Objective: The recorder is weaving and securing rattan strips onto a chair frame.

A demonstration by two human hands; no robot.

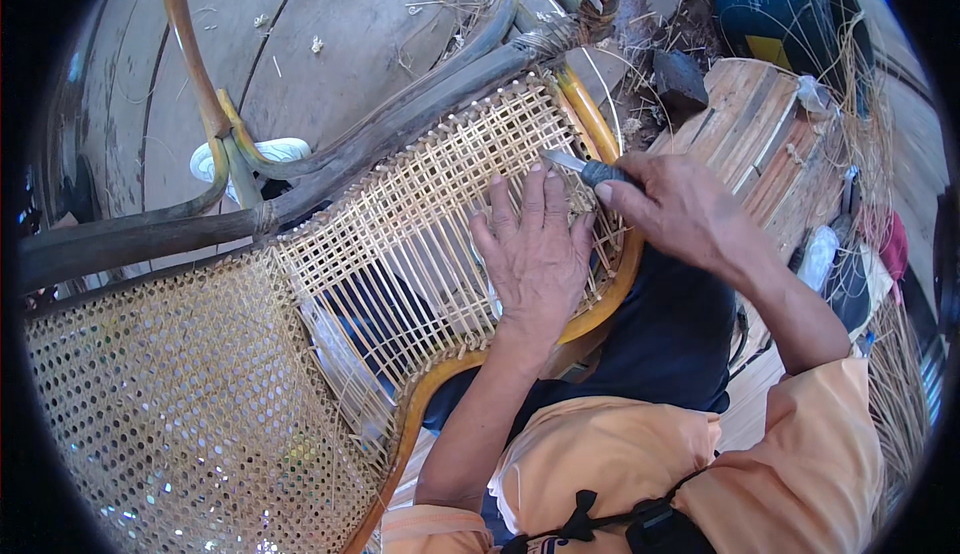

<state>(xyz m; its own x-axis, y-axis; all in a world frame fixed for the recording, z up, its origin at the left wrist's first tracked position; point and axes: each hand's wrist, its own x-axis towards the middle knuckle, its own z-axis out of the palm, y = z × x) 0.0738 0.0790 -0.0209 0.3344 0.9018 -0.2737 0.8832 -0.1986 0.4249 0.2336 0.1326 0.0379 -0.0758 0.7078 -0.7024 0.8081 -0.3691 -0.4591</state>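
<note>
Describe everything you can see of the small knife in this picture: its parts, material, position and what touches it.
The small knife has a short, pale, metal-looking blade pointing to the person's left and a dark, ribbed handle. The right hand grips the handle, thumb along it, hiding its rear end. The blade lies low over the half-woven cane panel, just beyond the fingertips of the left hand, which presses flat on the weave.

Two hands on the work: left hand flat on the weave, right hand gripping one knife. One rattan chair with two woven cane panels. One wooden crate, far right.
</note>
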